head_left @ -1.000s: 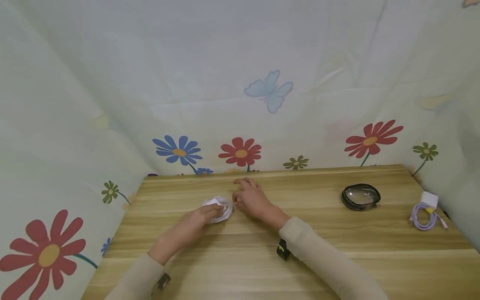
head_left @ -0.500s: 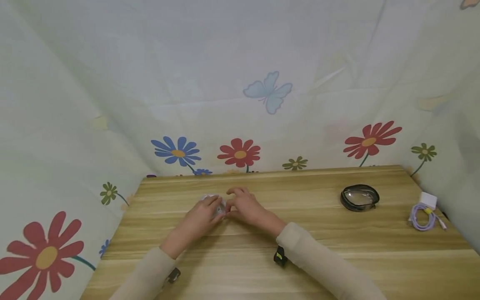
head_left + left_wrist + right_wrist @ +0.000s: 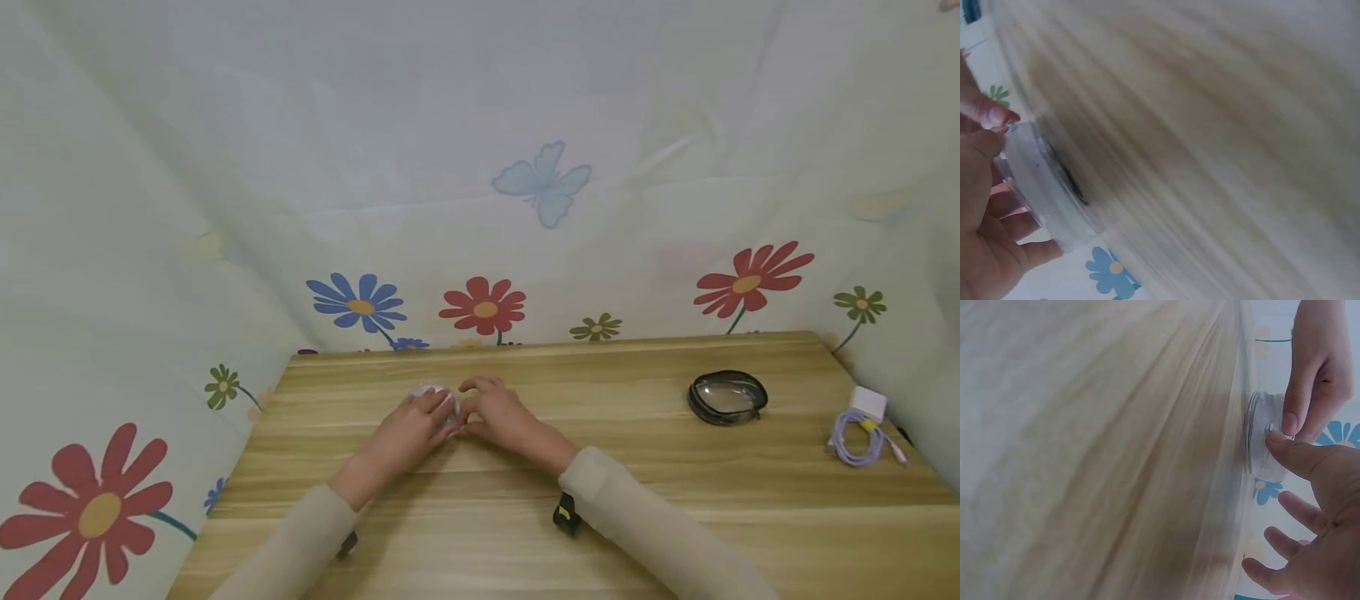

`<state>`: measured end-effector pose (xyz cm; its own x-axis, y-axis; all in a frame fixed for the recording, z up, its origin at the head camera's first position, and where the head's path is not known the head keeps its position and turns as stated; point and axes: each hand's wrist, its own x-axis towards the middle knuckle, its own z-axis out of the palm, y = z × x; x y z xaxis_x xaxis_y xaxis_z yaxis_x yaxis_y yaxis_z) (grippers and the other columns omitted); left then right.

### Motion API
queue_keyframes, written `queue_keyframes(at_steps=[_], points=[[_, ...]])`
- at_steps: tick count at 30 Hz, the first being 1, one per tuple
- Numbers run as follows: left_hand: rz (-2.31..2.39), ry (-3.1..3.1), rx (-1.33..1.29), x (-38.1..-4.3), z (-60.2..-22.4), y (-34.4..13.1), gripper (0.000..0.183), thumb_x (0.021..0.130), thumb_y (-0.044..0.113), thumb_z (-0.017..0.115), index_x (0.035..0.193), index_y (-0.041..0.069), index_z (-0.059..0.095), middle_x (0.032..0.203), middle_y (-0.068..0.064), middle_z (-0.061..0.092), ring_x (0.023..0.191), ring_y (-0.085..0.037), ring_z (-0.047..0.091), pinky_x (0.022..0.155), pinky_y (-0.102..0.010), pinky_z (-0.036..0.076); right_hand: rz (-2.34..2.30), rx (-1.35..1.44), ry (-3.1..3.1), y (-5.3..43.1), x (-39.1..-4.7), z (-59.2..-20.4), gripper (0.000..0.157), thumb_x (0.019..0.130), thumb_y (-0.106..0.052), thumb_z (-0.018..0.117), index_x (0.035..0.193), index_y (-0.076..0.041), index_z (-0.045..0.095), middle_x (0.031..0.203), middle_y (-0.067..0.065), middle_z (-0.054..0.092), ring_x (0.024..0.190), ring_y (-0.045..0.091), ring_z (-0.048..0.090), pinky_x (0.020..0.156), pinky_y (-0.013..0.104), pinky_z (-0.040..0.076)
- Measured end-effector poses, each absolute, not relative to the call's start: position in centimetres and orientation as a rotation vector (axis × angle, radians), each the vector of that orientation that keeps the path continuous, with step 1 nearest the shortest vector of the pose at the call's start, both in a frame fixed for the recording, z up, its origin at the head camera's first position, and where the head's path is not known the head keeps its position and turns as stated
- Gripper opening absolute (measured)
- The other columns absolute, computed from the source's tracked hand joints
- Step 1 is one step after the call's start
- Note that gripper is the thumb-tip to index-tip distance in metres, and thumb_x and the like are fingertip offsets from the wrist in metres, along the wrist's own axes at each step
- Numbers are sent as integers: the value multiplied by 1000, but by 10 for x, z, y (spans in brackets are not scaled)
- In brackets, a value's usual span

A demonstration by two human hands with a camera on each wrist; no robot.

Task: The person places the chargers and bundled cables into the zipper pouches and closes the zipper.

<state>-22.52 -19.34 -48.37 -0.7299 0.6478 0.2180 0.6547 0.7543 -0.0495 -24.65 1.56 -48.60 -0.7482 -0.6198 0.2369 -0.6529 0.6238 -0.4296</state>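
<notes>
A small round clear zip case (image 3: 425, 389) with a whitish side wall lies toward the back of the table, left of centre. My left hand (image 3: 408, 429) grips it from above, covering most of its top; in the left wrist view its fingers curl along the case wall (image 3: 1041, 187). On the near right side of the case, my right hand (image 3: 506, 419) pinches a small metallic zipper pull (image 3: 1270, 427) between thumb and index finger, the other fingers spread loosely. Whatever lies inside the case is hidden. Both hands nearly meet at the pull.
On the right of the wooden table (image 3: 637, 458) sits a black-rimmed clear oval case (image 3: 726, 398). Farther right are a white charger block (image 3: 868, 403) and a coiled purple cable (image 3: 855, 439). A flower-printed curtain (image 3: 637, 233) stands behind the table and along its sides.
My left hand has moved right and over the case, hiding more of it. My right hand has come slightly nearer and left. Over the last half second both hands have stayed almost still.
</notes>
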Motion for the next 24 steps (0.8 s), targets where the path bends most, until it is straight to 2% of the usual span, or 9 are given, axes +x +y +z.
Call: queue_keyframes(at_steps=[4, 12, 19, 24], points=[[45, -2673, -1079, -221, -485, -196, 41, 101, 27, 65, 133, 2, 65, 138, -21, 61, 126, -43, 58, 101, -63, 47, 691, 1078, -2797, 14, -247, -486, 8, 91, -30, 77, 88, -23, 79, 140, 8, 58, 127, 37, 49, 92, 61, 50], [13, -2648, -1135, -221, -488, -202, 41, 99, 26, 67, 134, 5, 66, 141, -20, 59, 129, -42, 57, 103, -64, 45, 565, 1002, -2833, 19, -249, -485, 4, 92, -31, 77, 89, -29, 76, 138, 2, 57, 128, 34, 50, 97, 58, 47], [1, -2669, -1260, -222, -488, -210, 44, 100, 24, 66, 140, 5, 61, 146, -20, 55, 133, -41, 53, 105, -64, 43, 551, 1002, -2787, 23, -253, -486, 6, 90, -32, 79, 89, -26, 76, 137, 2, 57, 129, 33, 49, 95, 59, 46], [169, -2580, -1427, -223, -481, -216, 45, 100, 19, 66, 142, 7, 59, 147, -19, 54, 135, -39, 52, 105, -61, 45, 546, 973, -2785, 21, -257, -487, 6, 91, -31, 78, 89, -26, 76, 137, 1, 57, 131, 32, 47, 98, 60, 44]])
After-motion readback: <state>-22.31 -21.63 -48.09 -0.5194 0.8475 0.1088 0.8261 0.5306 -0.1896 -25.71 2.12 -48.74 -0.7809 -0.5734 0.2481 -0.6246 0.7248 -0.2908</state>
